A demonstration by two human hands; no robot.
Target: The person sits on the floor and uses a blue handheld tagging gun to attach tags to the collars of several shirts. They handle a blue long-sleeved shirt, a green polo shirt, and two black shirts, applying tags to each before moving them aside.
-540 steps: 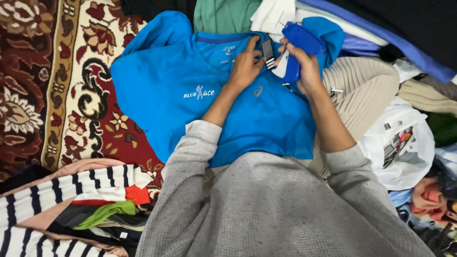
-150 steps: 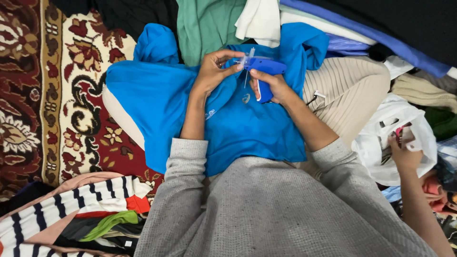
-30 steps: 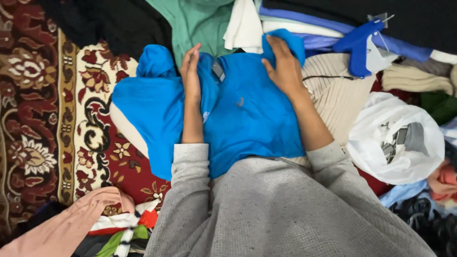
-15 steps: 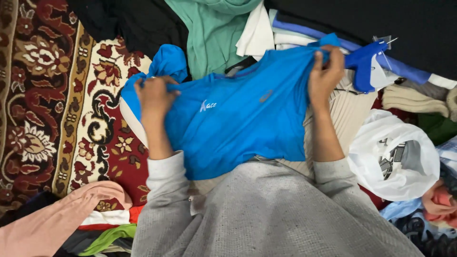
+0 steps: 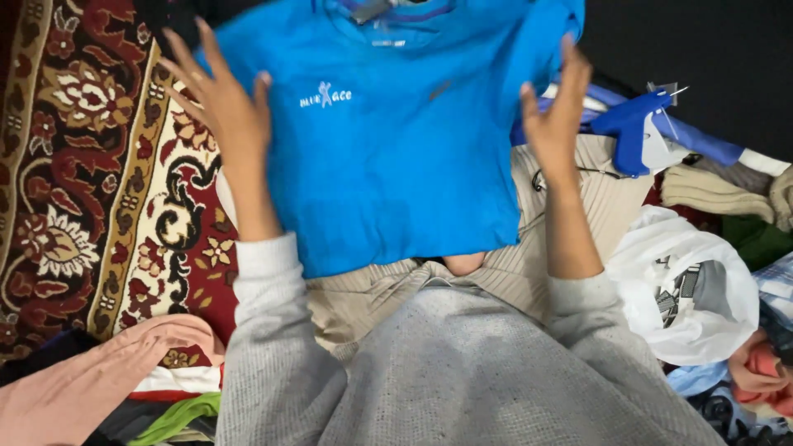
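The left hand (image 5: 223, 103) is in the upper left of the frame, spread wide with the fingers fanned apart, its palm side lying against the left edge of the blue T-shirt (image 5: 396, 157). The right hand (image 5: 555, 111) is right of centre near the top, also open with the fingers straight and pointing up, at the shirt's right edge. Neither hand is clamped on the cloth; whether the right palm actually touches it cannot be told.

The blue T-shirt fills the upper middle of the frame, flat and face up, with a small white chest print toward its left side; its hem lies over a beige ribbed garment (image 5: 512, 272) in the centre. A blue tagging gun (image 5: 632, 132) lies at the upper right, just beside the right hand but apart from it. A white plastic bag (image 5: 686, 289) sits at the right edge, a patterned red rug (image 5: 91, 182) covers the left, and a pink garment (image 5: 91, 372) lies at the lower left.

Half a second ago both hands were pinching the shirt's upper corners and holding it stretched between them; now the fingers have let go and opened. The tagging gun sits lower in the frame than before.
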